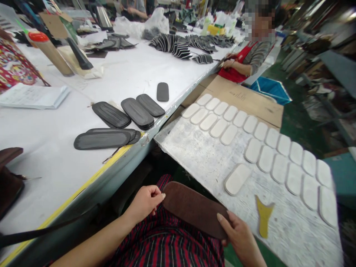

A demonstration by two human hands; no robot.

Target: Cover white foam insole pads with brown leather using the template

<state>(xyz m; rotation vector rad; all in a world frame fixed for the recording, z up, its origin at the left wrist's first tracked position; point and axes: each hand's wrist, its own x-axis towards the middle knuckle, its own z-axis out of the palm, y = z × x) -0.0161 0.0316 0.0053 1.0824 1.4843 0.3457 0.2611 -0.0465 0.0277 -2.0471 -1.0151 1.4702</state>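
A long brown leather-like piece (pixel 194 209) with rounded ends lies across my lap, held slightly tilted. Its right end is gripped by my right hand (pixel 237 233), thumb on top and fingers underneath. At the other end, my left hand (pixel 147 202) is closed in a pinch, its thumb tip at the edge of the piece; the fingers behind are partly hidden. Beside my right hand, a yellow forked piece (pixel 264 215) lies on the whitish board (pixel 200 152). A lone white oval piece (pixel 237 179) is near it, and rows of similar white ovals (pixel 280 168) cover the board's far side.
Dark oval pieces (pixel 101 139) lie in small stacks on the white table (pixel 69 122) to my left. A brown item (pixel 11 178) stands at the left edge. Cardboard (pixel 239 94) and a blue crate (pixel 271 89) are beyond the board, near a seated person (pixel 250 55).
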